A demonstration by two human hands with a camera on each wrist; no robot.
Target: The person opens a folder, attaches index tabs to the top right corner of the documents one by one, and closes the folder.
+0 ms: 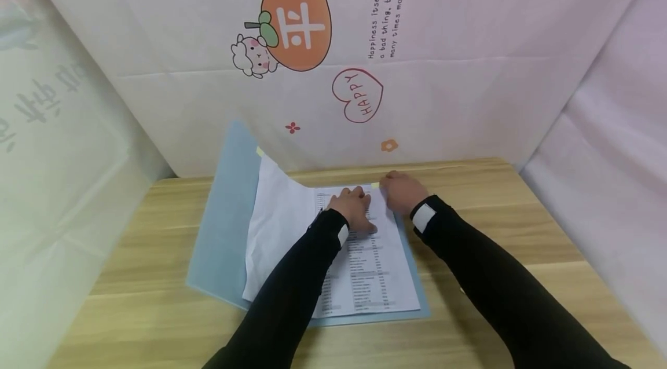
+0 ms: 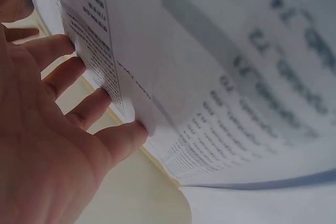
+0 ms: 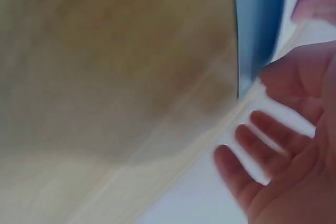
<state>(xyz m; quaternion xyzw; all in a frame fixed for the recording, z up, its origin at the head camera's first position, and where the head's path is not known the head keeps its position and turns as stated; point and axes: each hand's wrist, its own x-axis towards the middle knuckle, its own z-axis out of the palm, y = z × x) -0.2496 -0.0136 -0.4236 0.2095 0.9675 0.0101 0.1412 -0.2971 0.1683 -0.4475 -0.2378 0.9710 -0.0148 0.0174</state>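
Folder [image 1: 223, 212] lies open, white paper [image 1: 278, 218] already turned leftward, printed sheets [image 1: 393, 282] seemingly unturned under fingers-apart left hand [image 1: 351, 209]; whether right hand [image 1: 403, 193] pinches their far-right corner, I cannot tell.

Curtained booth — printed white cloth [image 1: 469, 21], wooden tabletop [image 1: 140, 311]

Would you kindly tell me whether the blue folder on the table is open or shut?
The blue folder is open: its cover is swung out to the left, and the printed page lies exposed beneath the left hand.
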